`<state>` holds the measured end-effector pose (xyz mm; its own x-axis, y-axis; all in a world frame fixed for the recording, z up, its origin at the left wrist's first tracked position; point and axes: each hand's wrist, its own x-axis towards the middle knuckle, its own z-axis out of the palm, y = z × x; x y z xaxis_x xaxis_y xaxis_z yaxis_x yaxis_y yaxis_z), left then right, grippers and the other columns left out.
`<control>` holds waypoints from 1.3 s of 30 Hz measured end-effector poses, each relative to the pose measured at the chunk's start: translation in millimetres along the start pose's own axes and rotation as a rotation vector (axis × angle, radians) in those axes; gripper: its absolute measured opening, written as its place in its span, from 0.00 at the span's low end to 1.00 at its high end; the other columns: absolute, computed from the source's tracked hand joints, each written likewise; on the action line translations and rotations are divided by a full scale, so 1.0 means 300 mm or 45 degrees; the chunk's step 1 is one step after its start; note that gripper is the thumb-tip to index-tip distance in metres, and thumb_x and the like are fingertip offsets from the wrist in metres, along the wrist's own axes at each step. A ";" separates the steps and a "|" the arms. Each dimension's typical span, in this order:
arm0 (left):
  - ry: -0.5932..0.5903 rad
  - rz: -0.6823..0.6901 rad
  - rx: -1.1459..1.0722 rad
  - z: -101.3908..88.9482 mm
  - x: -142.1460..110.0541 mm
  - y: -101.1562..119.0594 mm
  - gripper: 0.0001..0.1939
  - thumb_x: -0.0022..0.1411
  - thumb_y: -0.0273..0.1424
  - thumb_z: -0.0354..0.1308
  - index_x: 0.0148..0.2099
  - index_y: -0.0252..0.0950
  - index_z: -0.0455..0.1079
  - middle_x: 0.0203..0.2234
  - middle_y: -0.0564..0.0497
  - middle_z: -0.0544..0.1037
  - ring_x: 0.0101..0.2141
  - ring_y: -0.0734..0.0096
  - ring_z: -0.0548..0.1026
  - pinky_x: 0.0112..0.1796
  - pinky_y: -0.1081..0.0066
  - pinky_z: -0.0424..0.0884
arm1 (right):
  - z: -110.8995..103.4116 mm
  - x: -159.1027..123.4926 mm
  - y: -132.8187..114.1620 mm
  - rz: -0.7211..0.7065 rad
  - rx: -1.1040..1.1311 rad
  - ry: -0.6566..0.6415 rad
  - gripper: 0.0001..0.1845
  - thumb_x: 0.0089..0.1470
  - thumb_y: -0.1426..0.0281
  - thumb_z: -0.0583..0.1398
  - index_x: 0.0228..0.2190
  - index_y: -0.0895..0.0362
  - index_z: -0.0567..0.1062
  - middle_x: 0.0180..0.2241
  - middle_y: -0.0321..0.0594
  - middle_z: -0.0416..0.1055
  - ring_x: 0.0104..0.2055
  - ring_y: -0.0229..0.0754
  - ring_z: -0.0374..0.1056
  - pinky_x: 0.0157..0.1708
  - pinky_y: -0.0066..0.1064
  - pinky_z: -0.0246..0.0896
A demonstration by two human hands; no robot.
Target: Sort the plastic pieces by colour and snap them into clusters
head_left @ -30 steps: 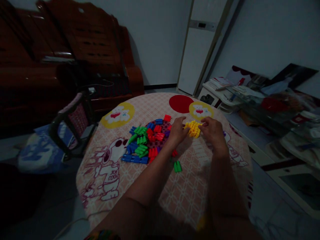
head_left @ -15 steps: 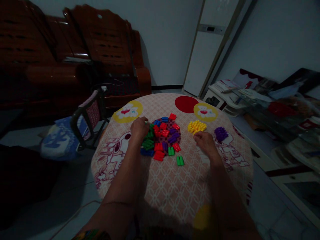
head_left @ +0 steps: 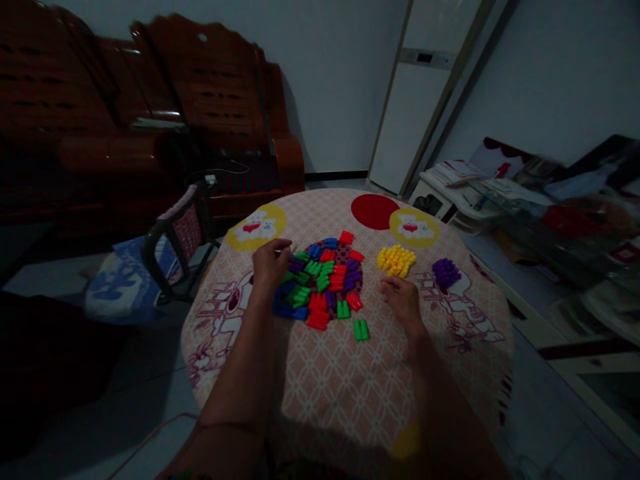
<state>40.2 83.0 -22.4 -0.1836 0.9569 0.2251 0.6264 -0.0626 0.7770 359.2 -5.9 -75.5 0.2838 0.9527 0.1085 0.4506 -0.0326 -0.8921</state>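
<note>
A mixed pile of plastic toy blocks lies mid-table: red blocks, green blocks, blue blocks and purple blocks. At the pile's left edge is my left hand, its bent fingers apart over the blocks, nothing visible in them. My right hand hovers just below a cluster of yellow blocks; its fingertips are pressed together, and whether they hold anything is hidden. Farther right sits a purple block cluster. A single green block lies in front of the pile.
A patterned cloth covers the round table. On the left stands a chair, with a wooden sofa behind. A cluttered cabinet is on the right, and a tall white appliance stands at the back.
Green and purple blocks by my left hand have spread rightward over the pile, covering some red ones. My left hand has drawn slightly left and its fingers have loosened. My right hand has moved back from the yellow cluster.
</note>
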 end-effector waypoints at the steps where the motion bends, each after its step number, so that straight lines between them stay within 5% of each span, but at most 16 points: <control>1: 0.043 -0.042 -0.018 -0.014 0.009 -0.018 0.18 0.59 0.32 0.54 0.48 0.35 0.78 0.33 0.49 0.83 0.31 0.67 0.79 0.36 0.71 0.75 | 0.002 0.000 0.002 0.009 0.015 0.007 0.18 0.50 0.57 0.59 0.33 0.58 0.80 0.27 0.39 0.76 0.24 0.40 0.69 0.22 0.28 0.64; 9: 0.091 -0.052 0.130 -0.044 0.016 -0.053 0.17 0.56 0.34 0.56 0.45 0.35 0.80 0.32 0.49 0.83 0.33 0.65 0.80 0.38 0.69 0.74 | 0.006 0.000 0.013 -0.022 0.068 0.023 0.18 0.48 0.57 0.61 0.32 0.58 0.80 0.29 0.40 0.77 0.30 0.42 0.72 0.27 0.29 0.67; 16: -0.229 0.002 0.399 -0.109 0.004 -0.022 0.12 0.55 0.36 0.59 0.38 0.37 0.80 0.31 0.49 0.84 0.35 0.63 0.80 0.37 0.69 0.70 | 0.000 -0.011 -0.017 0.021 0.104 0.048 0.17 0.46 0.58 0.61 0.30 0.59 0.80 0.25 0.38 0.75 0.24 0.39 0.67 0.23 0.28 0.63; 21: -0.150 -0.058 0.509 -0.141 0.000 -0.022 0.14 0.56 0.34 0.58 0.41 0.37 0.81 0.35 0.46 0.84 0.39 0.59 0.80 0.40 0.67 0.70 | -0.002 -0.010 -0.010 0.015 0.095 0.034 0.17 0.47 0.58 0.61 0.31 0.58 0.80 0.26 0.38 0.76 0.24 0.39 0.68 0.24 0.28 0.64; 34: -0.265 0.036 0.463 -0.009 -0.003 -0.078 0.16 0.57 0.34 0.57 0.46 0.38 0.80 0.38 0.47 0.84 0.42 0.56 0.80 0.44 0.64 0.72 | 0.007 -0.003 -0.009 0.042 0.071 0.032 0.16 0.47 0.60 0.59 0.31 0.57 0.80 0.26 0.36 0.75 0.25 0.38 0.68 0.24 0.28 0.64; 39: -0.199 0.125 0.353 0.019 -0.046 0.022 0.16 0.59 0.34 0.56 0.46 0.38 0.79 0.39 0.47 0.83 0.40 0.60 0.79 0.44 0.65 0.72 | 0.004 -0.001 -0.013 0.051 0.065 0.038 0.16 0.46 0.59 0.60 0.32 0.57 0.80 0.29 0.38 0.77 0.28 0.40 0.70 0.26 0.28 0.65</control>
<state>51.3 70.9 -23.8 -0.0071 0.9834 0.1815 0.8216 -0.0977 0.5616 356.4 -5.7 -72.4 0.3261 0.9415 0.0847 0.3950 -0.0543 -0.9171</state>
